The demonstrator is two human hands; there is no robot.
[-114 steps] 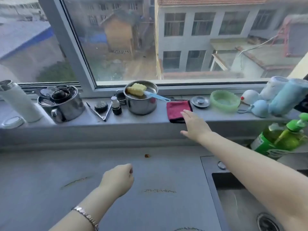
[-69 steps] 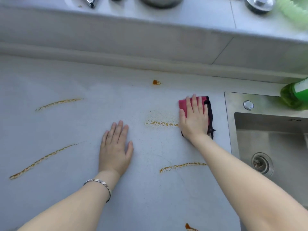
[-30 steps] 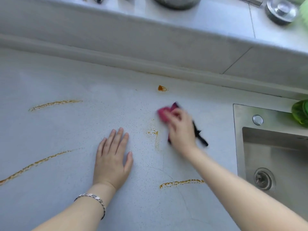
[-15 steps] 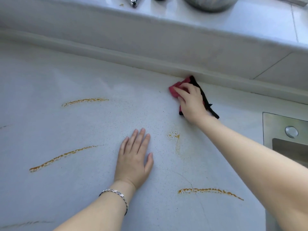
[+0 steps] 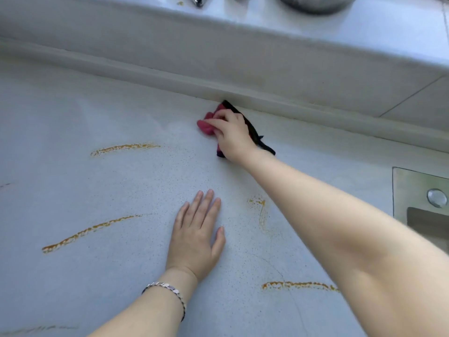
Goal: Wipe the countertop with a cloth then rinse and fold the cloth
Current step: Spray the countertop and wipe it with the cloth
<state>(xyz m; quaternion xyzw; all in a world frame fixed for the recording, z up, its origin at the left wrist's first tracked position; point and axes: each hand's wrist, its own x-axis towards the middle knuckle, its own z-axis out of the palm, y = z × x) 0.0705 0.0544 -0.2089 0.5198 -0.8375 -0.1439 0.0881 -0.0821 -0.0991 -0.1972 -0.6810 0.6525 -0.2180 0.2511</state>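
Nearest the camera, a silver link bracelet (image 5: 170, 291) is sitting on the left wrist; just beyond it the left hand (image 5: 196, 237) is lying palm-down on the pale speckled countertop (image 5: 97, 190), fingers straight and slightly spread, gripping nothing; to its right an orange-brown streak (image 5: 298, 285) is showing beside the right forearm, with a smeared, partly wiped mark (image 5: 260, 207) further up; to the left two longer streaks are crossing the surface, the nearer one (image 5: 90, 231) slanting, the farther one (image 5: 125, 148) almost level; at the right edge the corner of a steel sink (image 5: 413, 188) is showing, with a round metal cap (image 5: 436, 197) on its rim; further back the right hand (image 5: 230, 135) is pressing down on a crumpled pink cloth with dark edging (image 5: 206, 124), fingers curled and closed over it; the cloth is lying on the countertop, its far tip touching the raised backsplash ledge (image 5: 170, 76); above, on the tiled sill (image 5: 364, 32), the base of a metal pot (image 5: 315, 3) is just showing.
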